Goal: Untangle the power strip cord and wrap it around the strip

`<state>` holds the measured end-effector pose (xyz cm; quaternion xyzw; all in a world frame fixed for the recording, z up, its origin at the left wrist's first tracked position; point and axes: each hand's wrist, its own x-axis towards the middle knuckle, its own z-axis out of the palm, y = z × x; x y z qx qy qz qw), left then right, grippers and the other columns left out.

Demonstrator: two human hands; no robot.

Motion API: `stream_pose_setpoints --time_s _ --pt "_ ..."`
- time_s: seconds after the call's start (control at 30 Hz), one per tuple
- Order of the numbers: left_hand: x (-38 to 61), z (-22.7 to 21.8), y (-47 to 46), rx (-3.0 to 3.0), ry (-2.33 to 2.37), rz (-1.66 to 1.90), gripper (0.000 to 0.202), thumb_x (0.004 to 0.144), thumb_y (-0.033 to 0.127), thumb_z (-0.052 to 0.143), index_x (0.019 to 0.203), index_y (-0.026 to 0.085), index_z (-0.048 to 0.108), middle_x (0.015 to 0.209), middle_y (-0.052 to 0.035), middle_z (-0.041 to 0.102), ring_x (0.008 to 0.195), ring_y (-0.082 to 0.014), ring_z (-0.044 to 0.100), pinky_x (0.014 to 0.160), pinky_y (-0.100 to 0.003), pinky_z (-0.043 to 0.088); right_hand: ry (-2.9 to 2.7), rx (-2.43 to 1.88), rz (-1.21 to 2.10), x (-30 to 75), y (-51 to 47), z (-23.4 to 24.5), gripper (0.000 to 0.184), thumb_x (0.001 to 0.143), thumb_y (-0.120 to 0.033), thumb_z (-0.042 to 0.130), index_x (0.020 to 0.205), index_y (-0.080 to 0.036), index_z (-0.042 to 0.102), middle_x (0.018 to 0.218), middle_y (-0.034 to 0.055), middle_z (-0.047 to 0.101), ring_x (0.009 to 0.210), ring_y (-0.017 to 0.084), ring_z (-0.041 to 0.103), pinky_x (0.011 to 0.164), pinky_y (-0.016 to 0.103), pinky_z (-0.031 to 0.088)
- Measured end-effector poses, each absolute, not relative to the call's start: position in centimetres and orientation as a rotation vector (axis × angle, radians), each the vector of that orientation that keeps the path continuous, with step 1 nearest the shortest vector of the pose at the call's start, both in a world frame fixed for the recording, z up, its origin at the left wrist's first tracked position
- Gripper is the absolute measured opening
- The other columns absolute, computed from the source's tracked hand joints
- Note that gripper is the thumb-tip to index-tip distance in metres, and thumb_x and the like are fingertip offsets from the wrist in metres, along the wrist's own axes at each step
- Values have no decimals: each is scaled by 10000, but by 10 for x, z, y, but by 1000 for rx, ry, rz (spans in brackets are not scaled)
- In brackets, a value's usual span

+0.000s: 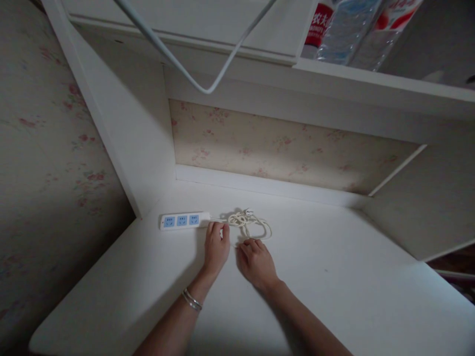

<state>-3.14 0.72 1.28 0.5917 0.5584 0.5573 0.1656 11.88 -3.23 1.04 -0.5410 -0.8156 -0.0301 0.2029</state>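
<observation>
A white power strip (185, 220) with three blue socket panels lies flat on the white desk. From its right end runs a cream power cord (237, 218), bunched in a loose tangle, with its plug (248, 212) at the back of the tangle. My left hand (217, 243) is closed on the cord close to the strip's right end. At the near side of the tangle, my right hand (256, 259) pinches part of the same cord. The fingertips partly cover the cord between the two hands.
Upright side panels (133, 118) and a raised shelf (352, 89) frame the white desk (326, 306). Plastic bottles (345, 32) stand on the shelf at upper right. A bent pale rod or cable (206, 91) hangs in the upper foreground.
</observation>
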Motion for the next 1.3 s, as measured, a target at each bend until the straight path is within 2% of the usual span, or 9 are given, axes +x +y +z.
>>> stream_pose_setpoints --time_s 0.17,0.3,0.4,0.5,0.6,0.8,0.9,1.07,1.3 --pt "-30 3 11 1859 1619 1586 123 899 248 497 954 201 596 993 -74 607 1007 -219 547 929 -376 437 -2347 -1331 8 125 -62 11 287 943 -250 442 808 -215 693 750 48 679 678 163 597 639 269 427" --pt "-27 -7 12 2047 1608 1344 218 909 301 503 1074 213 616 1072 -72 661 1056 -229 566 973 -399 414 -2208 -1125 196 131 -69 12 266 950 -279 449 918 -216 705 673 19 683 533 126 565 558 254 404" --pt "-26 -11 11 2114 1577 1216 197 885 292 541 1034 214 643 977 -56 695 980 -223 596 923 -382 431 -1771 -1246 269 147 -57 10 278 942 -338 465 918 -195 702 736 40 695 626 150 594 602 262 433" --pt "-26 -12 11 2027 1549 1189 141 864 241 549 943 197 657 883 -48 695 875 -199 613 833 -340 458 -1346 -1435 331 170 -35 7 355 924 -435 453 1005 -173 678 947 84 700 827 193 616 712 298 468" --pt "-25 -15 12 1919 1476 1177 139 844 191 539 923 190 653 863 -41 684 830 -176 617 768 -302 472 -1309 -1531 424 188 -20 4 448 901 -504 448 1075 -160 676 1054 116 686 935 226 606 810 336 459" --pt "-21 -16 13 1702 1387 1204 201 767 126 534 928 178 642 916 -38 693 855 -164 638 764 -277 487 -1609 -1619 599 185 -24 12 520 941 -550 340 929 -226 746 947 74 720 939 238 610 847 336 410" --pt "-19 -5 9 1630 1379 1188 220 800 177 510 961 183 660 956 -33 705 876 -165 641 790 -277 481 -1615 -1666 632 182 -27 16 548 926 -587 348 870 -221 752 873 77 716 887 237 609 806 327 408" --pt "-14 8 1 1834 1420 1079 309 901 395 471 873 194 704 849 -29 711 809 -176 624 755 -285 455 -1596 -1604 848 183 -27 15 530 883 -616 426 843 -193 744 744 43 685 715 185 578 676 283 398" --pt "-17 6 0 2018 1395 1031 251 878 376 553 880 218 748 815 -27 711 789 -162 609 759 -273 433 -1348 -1440 1194 182 -28 15 452 796 -582 604 783 -143 709 712 27 664 654 141 536 632 258 386"
